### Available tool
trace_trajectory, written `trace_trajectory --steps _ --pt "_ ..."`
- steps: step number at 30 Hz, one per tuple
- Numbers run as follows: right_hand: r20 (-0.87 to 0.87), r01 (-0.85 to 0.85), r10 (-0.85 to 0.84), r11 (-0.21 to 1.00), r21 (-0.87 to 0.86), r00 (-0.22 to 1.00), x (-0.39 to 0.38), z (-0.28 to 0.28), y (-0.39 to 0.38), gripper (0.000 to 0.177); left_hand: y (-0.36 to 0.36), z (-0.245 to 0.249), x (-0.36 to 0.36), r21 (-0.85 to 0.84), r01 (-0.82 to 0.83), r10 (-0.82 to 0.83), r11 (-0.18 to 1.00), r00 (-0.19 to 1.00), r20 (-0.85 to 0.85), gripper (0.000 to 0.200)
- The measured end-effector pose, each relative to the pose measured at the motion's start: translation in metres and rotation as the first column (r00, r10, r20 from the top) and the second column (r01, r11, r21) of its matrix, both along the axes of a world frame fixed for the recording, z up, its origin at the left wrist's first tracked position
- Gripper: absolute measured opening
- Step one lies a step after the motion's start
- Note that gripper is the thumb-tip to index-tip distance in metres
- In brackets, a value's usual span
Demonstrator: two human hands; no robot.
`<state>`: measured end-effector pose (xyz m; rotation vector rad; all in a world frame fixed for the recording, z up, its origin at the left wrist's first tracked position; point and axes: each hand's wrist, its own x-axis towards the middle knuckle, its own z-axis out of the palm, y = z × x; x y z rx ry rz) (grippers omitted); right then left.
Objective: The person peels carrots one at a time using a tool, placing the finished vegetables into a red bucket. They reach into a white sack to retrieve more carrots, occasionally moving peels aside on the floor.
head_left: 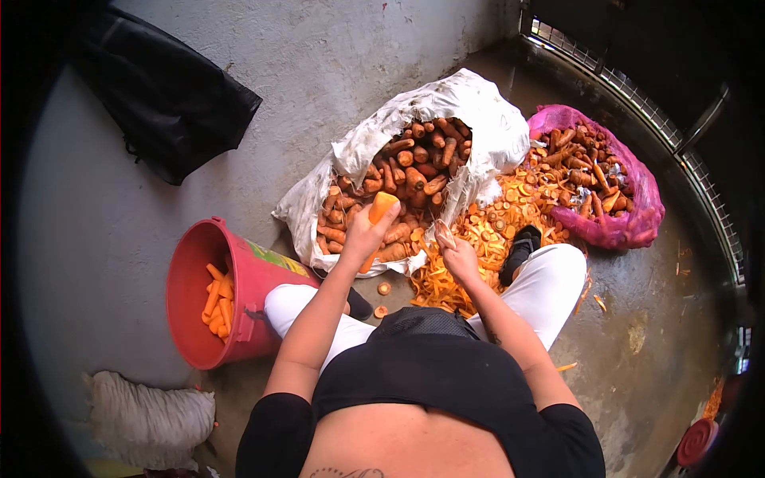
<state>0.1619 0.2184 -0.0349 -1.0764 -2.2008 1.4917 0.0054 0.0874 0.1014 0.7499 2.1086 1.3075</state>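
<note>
**A slick grip is the main risk**

The left hand is closed around a peeled carrot, held upright above the near edge of the white sack. The right hand is partly curled beside it, over the peelings; how tightly it closes, and on what, cannot be told.

The carrot's bare surface may be damp. If the left fingers loosen, it could slide down onto the unpeeled carrots at the sack's near edge and pick up dirt. If the right hand holds a blade, which is too small to make out, a slip toward the left fingers could cut them.

The peelings spill past the sack's right edge toward the pink sack and lie against the dark shoe. On a floor that looks wet, a shifting foot might skid. The red bucket, with cut carrots inside, stands near the left knee; a knock against its rim could tip it.
</note>
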Motion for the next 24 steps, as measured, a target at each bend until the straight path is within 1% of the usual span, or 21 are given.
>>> trace_trajectory --steps 2,3,4,5,7,8,9,10,12,15,16,18,19,20,22,23,24 --pt "0.009 -0.003 0.003 0.998 -0.055 1.0 0.0 0.007 -0.002 0.038 0.001 -0.016 -0.003 0.027 -0.024 0.023 0.999 0.999 0.045 0.053" --pt "0.007 -0.002 0.002 0.998 -0.067 1.0 0.0 0.009 -0.002 0.037 0.001 -0.019 -0.005 0.05 -0.04 0.027 0.998 0.968 0.248 0.056" --pt "0.006 0.0 0.001 0.997 -0.078 1.0 0.0 0.01 -0.001 0.036 0.0 -0.022 -0.008 0.069 -0.06 0.024 0.996 0.898 0.44 0.059" --pt "-0.034 0.027 -0.029 0.998 -0.06 0.999 -0.001 0.012 -0.001 0.036 -0.001 -0.024 -0.01 0.082 -0.084 0.016 0.993 0.789 0.615 0.062" --pt "-0.115 0.083 -0.086 0.996 -0.028 0.99 -0.002 0.019 -0.001 0.045 0.002 -0.024 -0.008 0.063 -0.145 0.057 0.987 0.698 0.714 0.066" --pt "-0.123 0.095 -0.099 0.995 -0.04 0.988 -0.002 0.018 -0.001 0.046 0.004 -0.023 -0.006 0.051 -0.175 0.075 0.983 0.647 0.759 0.068" --pt "-0.13 0.106 -0.112 0.993 -0.052 0.985 -0.002 0.015 -0.001 0.047 0.004 -0.024 -0.003 0.058 -0.218 0.095 0.974 0.629 0.772 0.066" --pt "-0.138 0.116 -0.124 0.991 -0.063 0.983 -0.003 0.012 -0.001 0.048 0.006 -0.026 -0.002 0.065 -0.221 0.092 0.973 0.631 0.771 0.064" --pt "-0.115 0.089 -0.094 0.995 -0.048 0.989 -0.006 0.009 0.0 0.047 0.006 -0.031 -0.002 0.079 -0.231 0.089 0.97 0.633 0.769 0.06" --pt "-0.069 0.063 -0.065 0.998 -0.021 0.996 -0.007 0.013 0.0 0.045 0.004 -0.043 -0.006 0.06 -0.248 0.135 0.967 0.697 0.704 0.045" --pt "-0.051 0.058 -0.059 0.998 -0.013 0.997 -0.008 0.016 0.0 0.044 0.004 -0.049 -0.006 0.06 -0.221 0.137 0.973 0.772 0.621 0.041" --pt "-0.149 0.081 -0.087 0.996 -0.041 0.985 -0.014 0.005 0.002 0.041 0.004 -0.06 -0.008 0.051 -0.169 0.13 0.984 0.892 0.432 0.038" --pt "-0.198 0.091 -0.1 0.994 -0.054 0.975 -0.016 0.0 0.003 0.04 0.003 -0.06 -0.008 0.063 -0.18 0.142 0.982 0.91 0.39 0.04" --pt "-0.174 0.091 -0.104 0.993 -0.081 0.979 -0.015 -0.004 0.004 0.04 0.002 -0.067 -0.009 0.092 -0.168 0.132 0.982 0.942 0.309 0.042" --pt "-0.123 0.09 -0.107 0.987 -0.132 0.987 -0.014 0.005 0.006 0.04 -0.001 -0.08 -0.012 0.149 -0.141 0.12 0.979 0.983 0.141 0.047" --pt "-0.078 0.091 -0.105 0.982 -0.166 0.991 -0.016 0.003 0.007 0.04 -0.004 -0.086 -0.016 0.131 -0.138 0.107 0.982 0.97 0.219 0.05" --pt "-0.093 0.096 -0.12 0.968 -0.233 0.988 -0.018 0.009 0.006 0.041 -0.006 -0.082 -0.019 0.112 -0.134 0.095 0.985 0.95 0.296 0.053"
